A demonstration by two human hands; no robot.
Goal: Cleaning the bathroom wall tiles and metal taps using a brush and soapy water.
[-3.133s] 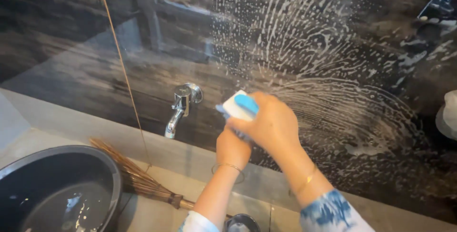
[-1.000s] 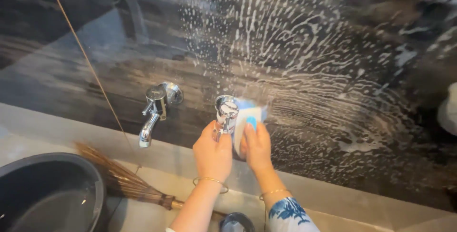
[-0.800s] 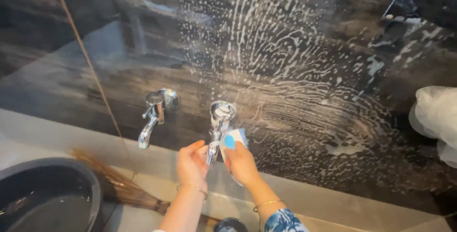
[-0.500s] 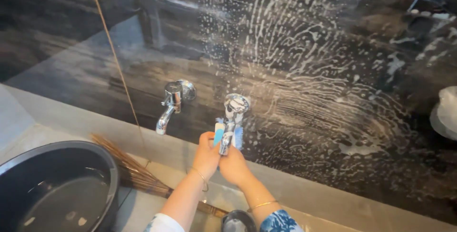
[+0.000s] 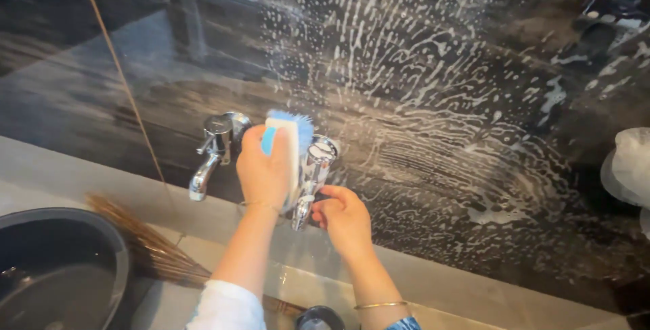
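Observation:
My left hand grips a white scrub brush with blue bristles. It presses the brush against the left side of a chrome tap on the dark wall. My right hand is just below and to the right, its fingers curled around the end of that tap's spout. A second chrome tap sticks out of the wall just left of the brush. White soap streaks cover the wall above and to the right of both taps.
A black basin sits at the lower left with a straw broom lying beside it. A pale ledge runs along the wall's foot. A white bag hangs at the right edge. A small dark round object lies between my arms.
The brush has passed from my right hand to my left and moved up to the tap's left side. My right hand has dropped to the spout's end.

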